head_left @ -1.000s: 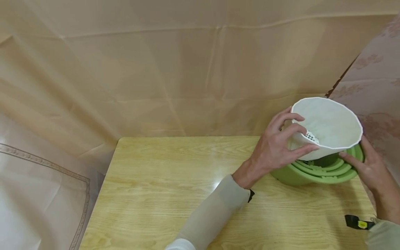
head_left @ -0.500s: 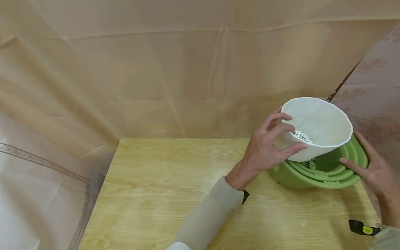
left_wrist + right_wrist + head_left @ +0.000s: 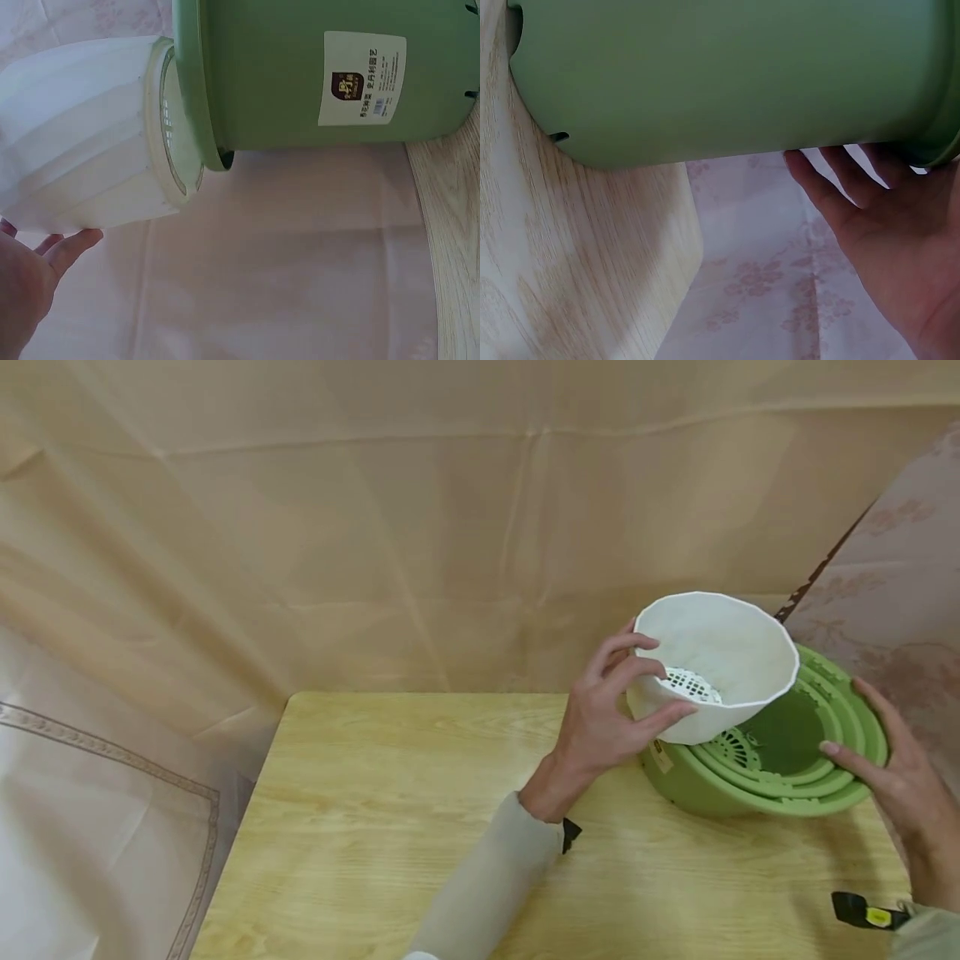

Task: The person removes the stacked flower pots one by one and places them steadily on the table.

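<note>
My left hand [image 3: 596, 722] pinches the rim of a white plastic flowerpot [image 3: 723, 652], thumb outside and fingertips over the edge. The pot tilts with its mouth toward me, and a perforated patch shows at its base. Behind it, several green flowerpots [image 3: 697, 789] stand nested on the right side of the table. The white pot overlaps their left rim. With the thumb over the rims and fingers along the outer wall, my right hand [image 3: 903, 768] grips the stack. The left wrist view shows the white pot's base close beside the green rim and a printed label [image 3: 362, 79] below.
The wood-grain table [image 3: 390, 827] extends to the left and front of the pots. A beige cloth [image 3: 450, 527] hangs behind it, and a pink floral cloth [image 3: 907, 568] hangs close on the right.
My left hand has moved the white flowerpot leftward, uncovering more of the green stack's inside. My right hand keeps its hold on the green rims, which have tilted a little.
</note>
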{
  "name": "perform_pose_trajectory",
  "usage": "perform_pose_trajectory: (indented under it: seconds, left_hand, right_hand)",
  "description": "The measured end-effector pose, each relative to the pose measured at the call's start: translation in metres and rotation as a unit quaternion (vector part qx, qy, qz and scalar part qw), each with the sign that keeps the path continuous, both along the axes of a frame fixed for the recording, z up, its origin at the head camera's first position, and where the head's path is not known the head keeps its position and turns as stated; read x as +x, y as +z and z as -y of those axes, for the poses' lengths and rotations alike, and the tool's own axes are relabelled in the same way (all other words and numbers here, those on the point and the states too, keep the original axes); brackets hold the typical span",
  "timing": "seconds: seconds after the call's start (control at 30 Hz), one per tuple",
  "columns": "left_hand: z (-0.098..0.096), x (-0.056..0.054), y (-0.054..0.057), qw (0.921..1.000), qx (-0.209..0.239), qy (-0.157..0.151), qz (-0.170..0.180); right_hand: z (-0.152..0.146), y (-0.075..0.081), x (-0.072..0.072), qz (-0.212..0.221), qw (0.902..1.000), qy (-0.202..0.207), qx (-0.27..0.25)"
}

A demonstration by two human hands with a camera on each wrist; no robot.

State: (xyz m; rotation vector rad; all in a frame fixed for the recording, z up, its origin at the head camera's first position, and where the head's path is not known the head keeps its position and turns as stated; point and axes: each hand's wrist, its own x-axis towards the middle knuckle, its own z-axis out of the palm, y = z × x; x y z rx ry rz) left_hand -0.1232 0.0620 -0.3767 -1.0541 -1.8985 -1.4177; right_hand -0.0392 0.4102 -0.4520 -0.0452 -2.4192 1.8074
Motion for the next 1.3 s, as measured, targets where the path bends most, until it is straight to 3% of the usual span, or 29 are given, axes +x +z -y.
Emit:
perform_pose_trajectory:
  seconds: [0.07,0.17,0.3,0.4,0.63,0.87,1.07,1.3]
  left_hand:
    - [0.004,-0.001,-0.001,1.0000,0.007,0.005,-0.006]
    - [0.009,-0.002,-0.001,0.9998,0.011,0.017,-0.009]
    - [0.016,-0.004,-0.003,0.9993,0.018,0.030,-0.013]
    - [0.022,-0.004,-0.005,0.9988,0.034,0.030,-0.020]
    - [0.036,-0.005,-0.008,0.9969,0.065,0.027,-0.036]
    - [0.048,-0.006,-0.015,0.9962,0.075,0.035,-0.029]
    - [0.064,-0.006,-0.023,0.9950,0.073,0.065,-0.020]
    - [0.082,-0.004,-0.040,0.9927,0.072,0.096,0.009]
  right_hand:
    - [0.002,0.000,0.001,0.005,0.9995,-0.002,-0.030]
    - [0.004,0.001,0.002,0.020,0.9988,-0.025,0.037]
    - [0.005,0.002,0.002,0.042,0.9887,-0.055,0.133]
    - [0.005,0.001,0.002,0.043,0.9856,-0.063,0.151]
    - [0.008,-0.003,0.001,0.035,0.9872,-0.061,0.143]
    - [0.004,-0.003,-0.001,0.018,0.9878,-0.058,0.143]
    - [0.010,-0.007,-0.004,0.027,0.9851,-0.068,0.156]
    - [0.011,-0.007,-0.008,0.029,0.9865,-0.064,0.147]
